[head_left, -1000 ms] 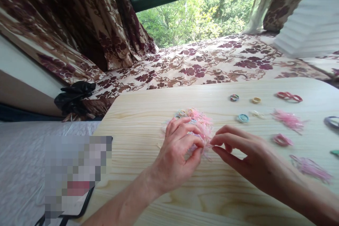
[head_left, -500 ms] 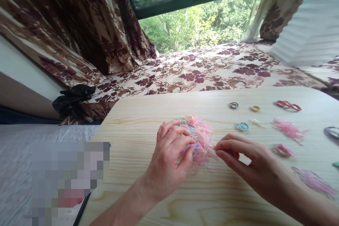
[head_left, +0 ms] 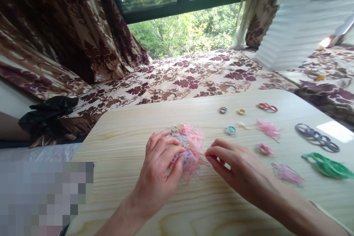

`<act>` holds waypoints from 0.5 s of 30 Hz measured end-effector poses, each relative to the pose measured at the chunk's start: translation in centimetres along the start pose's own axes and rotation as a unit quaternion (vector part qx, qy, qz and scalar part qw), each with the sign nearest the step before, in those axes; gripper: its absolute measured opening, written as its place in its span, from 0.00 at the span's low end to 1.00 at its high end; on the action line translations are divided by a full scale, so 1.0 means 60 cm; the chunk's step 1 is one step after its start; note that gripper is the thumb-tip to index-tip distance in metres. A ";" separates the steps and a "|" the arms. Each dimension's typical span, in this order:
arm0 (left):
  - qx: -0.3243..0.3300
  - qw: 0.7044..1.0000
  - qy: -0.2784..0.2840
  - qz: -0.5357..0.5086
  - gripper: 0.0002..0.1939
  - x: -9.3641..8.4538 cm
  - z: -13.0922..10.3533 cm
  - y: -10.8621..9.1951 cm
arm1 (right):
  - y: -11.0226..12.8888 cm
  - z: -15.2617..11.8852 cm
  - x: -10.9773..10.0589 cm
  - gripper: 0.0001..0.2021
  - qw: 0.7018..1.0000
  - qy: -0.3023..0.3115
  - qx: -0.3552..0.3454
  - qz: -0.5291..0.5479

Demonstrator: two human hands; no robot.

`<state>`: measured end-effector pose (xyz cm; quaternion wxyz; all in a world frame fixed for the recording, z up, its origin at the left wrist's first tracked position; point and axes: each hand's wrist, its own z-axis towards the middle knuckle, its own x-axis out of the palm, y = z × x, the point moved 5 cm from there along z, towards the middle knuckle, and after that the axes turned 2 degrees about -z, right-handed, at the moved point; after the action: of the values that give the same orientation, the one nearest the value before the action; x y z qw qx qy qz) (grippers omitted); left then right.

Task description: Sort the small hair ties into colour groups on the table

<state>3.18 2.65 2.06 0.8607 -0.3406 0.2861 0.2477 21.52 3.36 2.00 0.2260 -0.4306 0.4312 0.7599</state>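
Note:
A tangled pile of thin pink, lilac and pale bands point(head_left: 193, 143) lies on the pale wooden table point(head_left: 124, 132). My left hand point(head_left: 163, 162) rests over the pile's left side, fingers curved and apart, touching it. At the pile's right edge, my right hand point(head_left: 235, 160) pinches the end of a thin pink band with thumb and forefinger. To the right lie a pink strand bundle point(head_left: 268, 129), a pink coil point(head_left: 264, 149), a lilac-pink bundle point(head_left: 289, 174) and a light blue ring point(head_left: 230, 130).
Farther right are red rings point(head_left: 267, 107), purple rings point(head_left: 317, 138) and a green bundle point(head_left: 329, 166). A yellow ring point(head_left: 241, 111) and a multicoloured ring point(head_left: 222, 110) lie toward the back. A black bag point(head_left: 48, 114) sits left of the table.
The view has turned right, so everything appears farther left and the purple rings and green bundle show more fully. Both hands keep nearly the same pose at the pile.

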 end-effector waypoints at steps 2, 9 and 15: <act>0.001 1.000 0.005 0.004 0.11 0.002 -0.001 0.003 | 0.002 0.000 -0.004 0.12 1.000 -0.009 0.001 -0.010; 0.011 1.000 0.021 0.019 0.11 0.012 -0.009 0.013 | 0.022 -0.024 -0.040 0.12 0.998 -0.039 -0.007 -0.040; 0.019 0.999 0.016 0.020 0.11 0.015 -0.011 0.018 | -0.008 -0.098 -0.094 0.13 0.985 -0.127 0.007 -0.115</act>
<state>2.95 3.08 0.61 0.8573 -0.3220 0.3112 0.2541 27.52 -1.23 5.09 0.3681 -0.3758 0.3517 0.7743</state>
